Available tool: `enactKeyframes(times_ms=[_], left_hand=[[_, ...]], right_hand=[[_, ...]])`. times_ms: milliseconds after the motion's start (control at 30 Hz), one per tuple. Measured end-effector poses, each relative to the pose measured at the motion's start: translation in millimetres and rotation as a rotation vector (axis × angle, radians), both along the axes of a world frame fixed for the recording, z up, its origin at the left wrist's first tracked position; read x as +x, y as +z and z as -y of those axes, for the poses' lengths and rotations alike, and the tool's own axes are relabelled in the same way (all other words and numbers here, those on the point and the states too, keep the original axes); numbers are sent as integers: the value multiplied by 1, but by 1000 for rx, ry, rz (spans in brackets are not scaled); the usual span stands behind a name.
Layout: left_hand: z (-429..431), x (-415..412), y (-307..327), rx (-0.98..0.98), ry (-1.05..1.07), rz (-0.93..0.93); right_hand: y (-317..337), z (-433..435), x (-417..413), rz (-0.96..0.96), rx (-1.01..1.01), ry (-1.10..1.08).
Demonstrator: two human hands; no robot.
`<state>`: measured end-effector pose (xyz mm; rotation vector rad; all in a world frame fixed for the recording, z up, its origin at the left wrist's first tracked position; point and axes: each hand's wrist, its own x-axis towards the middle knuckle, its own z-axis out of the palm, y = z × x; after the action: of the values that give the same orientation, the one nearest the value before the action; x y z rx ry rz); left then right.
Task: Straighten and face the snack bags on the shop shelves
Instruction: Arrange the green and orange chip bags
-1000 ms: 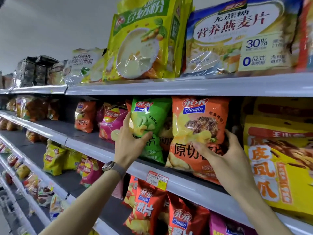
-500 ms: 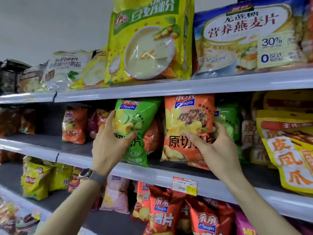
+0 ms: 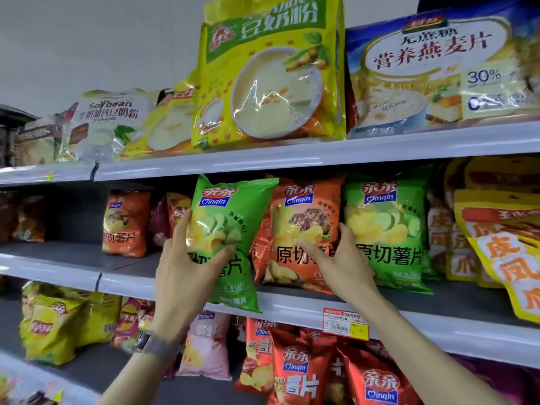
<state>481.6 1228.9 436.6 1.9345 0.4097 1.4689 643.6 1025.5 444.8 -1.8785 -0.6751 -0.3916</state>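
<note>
Both hands are clasped on chip bags. Left hand (image 3: 187, 270) grips the tilted green bag (image 3: 233, 211), just left of the orange bag (image 3: 304, 211), thumb across its front, fingers round its outer edge. Right hand (image 3: 347, 264) pinches the orange bag's right edge, thumb in front. Both forearms reach up from below the orange bag.
</note>
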Motion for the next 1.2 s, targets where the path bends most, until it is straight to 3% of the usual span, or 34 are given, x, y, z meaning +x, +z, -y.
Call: enactKeyframes(times_ms=[300, 467, 667, 867, 1033, 1200], left_hand=[[28, -4, -17, -17, -179, 93], [65, -1, -27, 58, -157, 81], [116, 19, -26, 144, -240, 61], [152, 38, -10, 293, -396, -53], [160, 45, -12, 268, -572, -72], [169, 56, -8, 315, -655, -94]], right_hand=[[-5, 17, -11, 100, -66, 13], [-19, 47, -53, 196, 2, 24], [-20, 74, -88, -57, 69, 402], [-1, 106, -55, -170, 271, 350], [14, 132, -32, -144, 239, 276], [15, 145, -14, -144, 332, 169]])
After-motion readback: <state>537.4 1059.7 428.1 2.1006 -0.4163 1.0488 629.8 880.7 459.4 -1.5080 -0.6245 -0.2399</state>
